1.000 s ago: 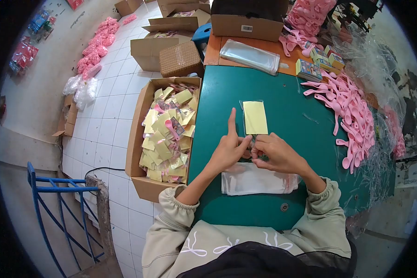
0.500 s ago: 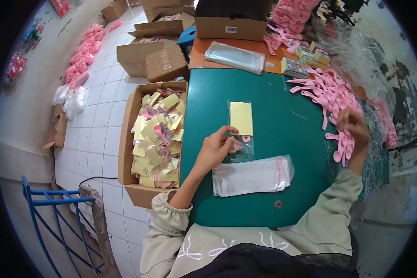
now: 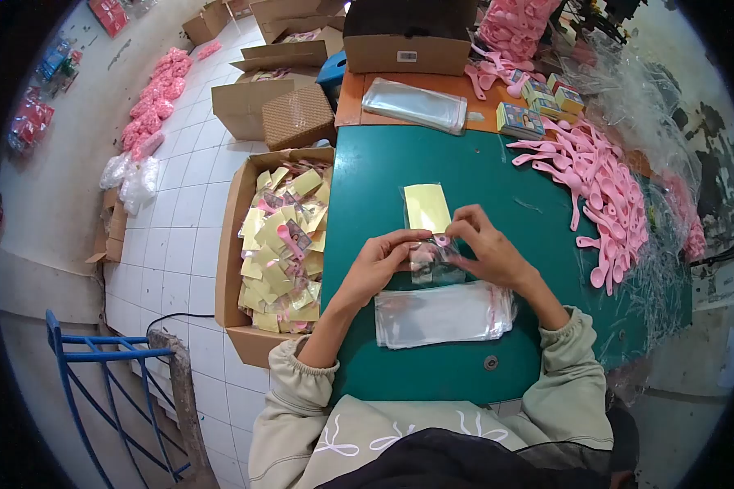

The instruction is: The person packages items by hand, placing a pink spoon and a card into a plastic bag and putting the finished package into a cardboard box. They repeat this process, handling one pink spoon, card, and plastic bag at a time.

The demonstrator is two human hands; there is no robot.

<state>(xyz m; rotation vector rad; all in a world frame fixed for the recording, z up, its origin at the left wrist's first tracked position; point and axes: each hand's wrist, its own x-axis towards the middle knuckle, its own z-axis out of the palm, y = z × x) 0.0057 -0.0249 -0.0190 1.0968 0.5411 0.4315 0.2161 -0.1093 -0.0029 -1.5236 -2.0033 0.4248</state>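
Observation:
A clear plastic bag (image 3: 426,265) with a pale yellow card (image 3: 426,207) in its upper part lies on the green table. My left hand (image 3: 377,265) pinches the bag's left side just below the card. My right hand (image 3: 491,248) is at the bag's right side, fingers bent around its edge near a small pink piece (image 3: 441,240). Just below lies a stack of clear bags (image 3: 444,316). Many pink spoons (image 3: 597,191) are heaped at the right of the table.
An open carton (image 3: 231,269) of packed yellow cards stands left of the table (image 3: 416,373). At the back are more clear bags (image 3: 414,104), small card packs (image 3: 520,121) and a brown box (image 3: 408,50). A blue metal rack (image 3: 114,356) is at lower left.
My right hand has moved left from the spoon heap to the bag. My left hand has stayed at the bag. The view has shifted slightly.

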